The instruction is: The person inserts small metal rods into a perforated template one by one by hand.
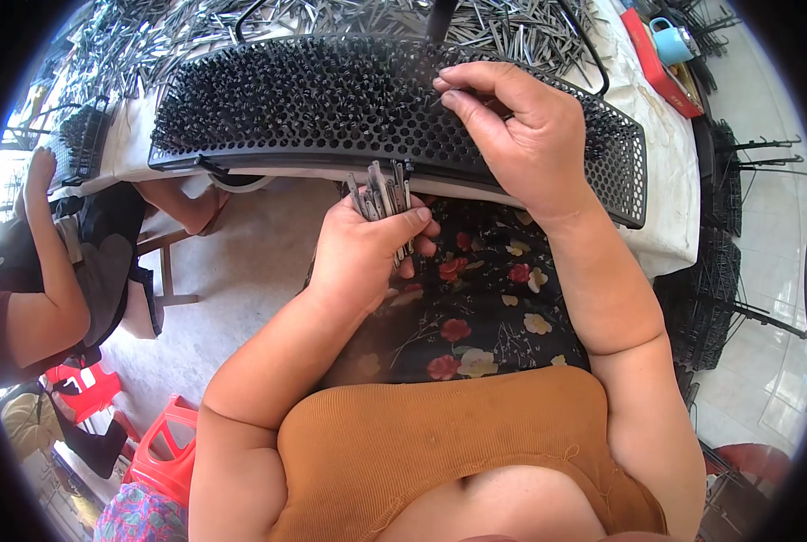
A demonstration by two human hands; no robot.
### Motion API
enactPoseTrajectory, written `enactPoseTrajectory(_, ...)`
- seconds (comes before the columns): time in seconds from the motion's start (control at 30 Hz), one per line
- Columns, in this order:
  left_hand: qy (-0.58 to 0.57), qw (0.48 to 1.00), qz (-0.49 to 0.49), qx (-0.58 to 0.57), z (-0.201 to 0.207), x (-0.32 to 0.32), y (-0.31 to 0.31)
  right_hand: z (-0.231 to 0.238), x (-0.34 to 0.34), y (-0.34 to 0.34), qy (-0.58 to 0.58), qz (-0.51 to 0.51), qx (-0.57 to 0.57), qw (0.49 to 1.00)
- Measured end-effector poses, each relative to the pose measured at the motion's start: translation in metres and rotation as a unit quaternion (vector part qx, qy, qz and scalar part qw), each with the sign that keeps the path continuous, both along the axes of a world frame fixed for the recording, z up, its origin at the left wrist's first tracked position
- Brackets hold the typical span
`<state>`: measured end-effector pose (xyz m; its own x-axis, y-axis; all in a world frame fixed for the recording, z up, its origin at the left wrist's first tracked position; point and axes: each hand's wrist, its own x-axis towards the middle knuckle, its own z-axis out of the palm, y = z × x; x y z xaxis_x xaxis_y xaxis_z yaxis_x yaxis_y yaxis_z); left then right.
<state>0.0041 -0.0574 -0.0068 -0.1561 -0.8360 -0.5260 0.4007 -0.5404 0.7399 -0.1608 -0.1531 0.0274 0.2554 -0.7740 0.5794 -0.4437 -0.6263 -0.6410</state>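
My left hand [349, 239] is closed around a bundle of thin grey metal strips [378, 191], their ends sticking up past the thumb. Just beyond it, a long black perforated rack [622, 154] lies along the table's near edge. Many dark upright pieces [286, 95] fill most of its holes, while bare holes show along the front and at the right end. Over the right half of the rack, my right hand [534, 122] pinches thumb and forefinger together. Whatever is between those fingertips is too small to make out.
Loose metal strips [530, 36] lie heaped behind the rack on a pale table cover [670, 203]. A red box [661, 72] and a light-blue mug [673, 41] are at far right. Black wire racks [715, 298] stand below. At left, another person's hand [40, 172] is near a smaller rack; a red stool [168, 447] stands behind.
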Motion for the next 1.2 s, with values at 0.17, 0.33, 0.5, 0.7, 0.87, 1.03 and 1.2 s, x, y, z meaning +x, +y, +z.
enactPoseTrajectory(0.17,-0.017,1.0,-0.006,0.003,0.001,0.002,-0.001,0.002,-0.002,-0.003,0.036,0.0,-0.003,0.999)
enactPoseTrajectory(0.33,-0.01,1.0,-0.01,0.006,-0.003,0.0,-0.001,-0.01,0.002,-0.005,-0.012,0.02,0.009,1.0)
enactPoseTrajectory(0.5,-0.008,1.0,-0.013,0.003,-0.001,0.0,-0.002,-0.008,-0.002,-0.007,-0.023,0.045,0.028,0.998)
enactPoseTrajectory(0.7,-0.006,1.0,-0.01,0.009,-0.002,-0.001,-0.002,-0.001,-0.007,-0.01,0.046,0.053,0.016,0.997)
enactPoseTrajectory(0.87,-0.021,1.0,-0.013,0.013,0.0,-0.001,-0.003,-0.001,-0.01,-0.01,0.066,0.052,0.001,0.996)
enactPoseTrajectory(1.03,-0.02,1.0,-0.016,0.013,0.0,-0.002,-0.002,-0.004,-0.005,-0.011,0.065,0.052,-0.046,0.995)
enactPoseTrajectory(1.2,-0.019,1.0,-0.017,0.004,-0.001,-0.002,-0.002,-0.005,-0.007,-0.01,0.069,0.043,-0.064,0.995)
